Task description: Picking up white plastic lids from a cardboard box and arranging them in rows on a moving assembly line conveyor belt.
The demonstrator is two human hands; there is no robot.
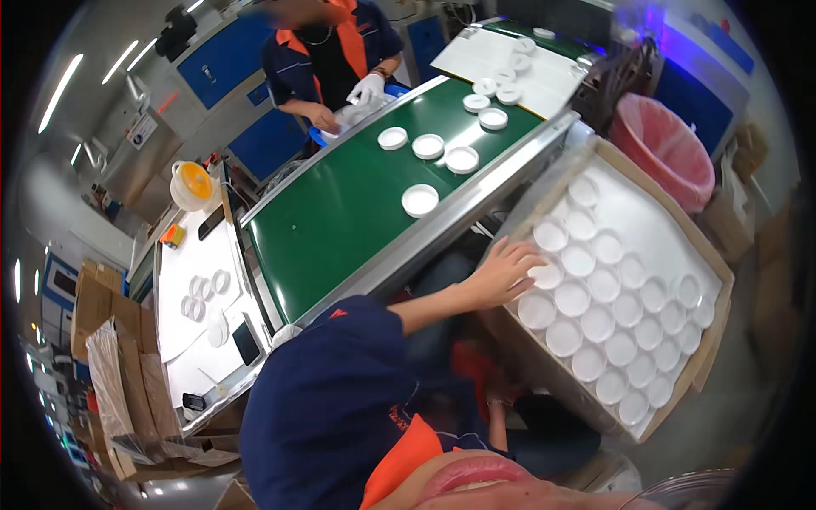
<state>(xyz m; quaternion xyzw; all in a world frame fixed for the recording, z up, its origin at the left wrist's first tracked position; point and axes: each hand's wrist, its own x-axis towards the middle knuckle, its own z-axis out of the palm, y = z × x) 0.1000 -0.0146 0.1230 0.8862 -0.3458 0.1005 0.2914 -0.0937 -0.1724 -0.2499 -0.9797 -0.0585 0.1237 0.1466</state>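
Note:
My left hand (pixel 503 274) reaches over the near left edge of a cardboard box (pixel 718 280), its fingers stretched out and their tips at the rim of a shallow round white lid (pixel 546 274). Rows of similar white lids (pixel 604 285) lie flat on a white sheet inside the box. Lower down, in shadow beside the box, my right hand (pixel 501 389) shows only in part; its fingers are too dark to make out. Left of the box runs a green conveyor belt (pixel 331 229), carrying several white lids (pixel 421 201) toward its far end.
A co-worker's gloved hand (pixel 367 87) is over a blue tub across the belt. A white side table (pixel 191 340) at left bears white rings, a phone (pixel 246 342) and tape (pixel 172 236). A pink-lined bin (pixel 663 149) stands behind the box. The belt's metal rail (pixel 399 255) separates belt and box.

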